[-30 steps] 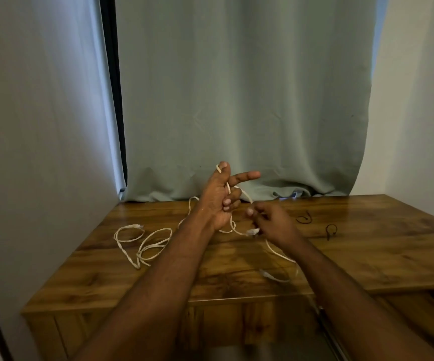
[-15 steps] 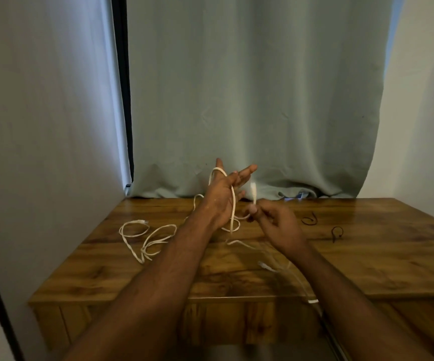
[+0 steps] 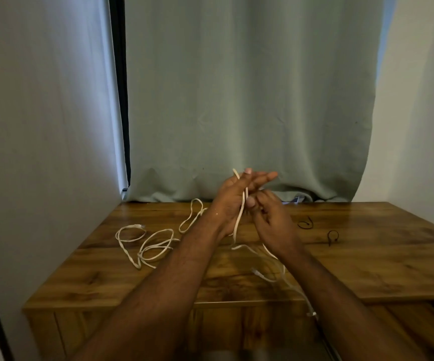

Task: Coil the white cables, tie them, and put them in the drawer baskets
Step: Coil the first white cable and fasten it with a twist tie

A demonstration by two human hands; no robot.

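My left hand is raised over the wooden desk, fingers stretched out, with a white cable looped over it. My right hand is right beside it, fingers pinched on the same cable near the left palm. The cable's loose end trails down past my right forearm and over the desk's front edge. A second white cable lies in loose loops on the left part of the desk. Two black ties lie on the right part of the desk.
A grey-green curtain hangs behind the desk, and a white wall stands close on the left. At the lower right an open drawer shows below the desk top, with something white at its far right edge.
My right hand has moved up and closer to my left palm, carrying the cable along. The loop now runs down the left hand's inner side. The view has shifted slightly.
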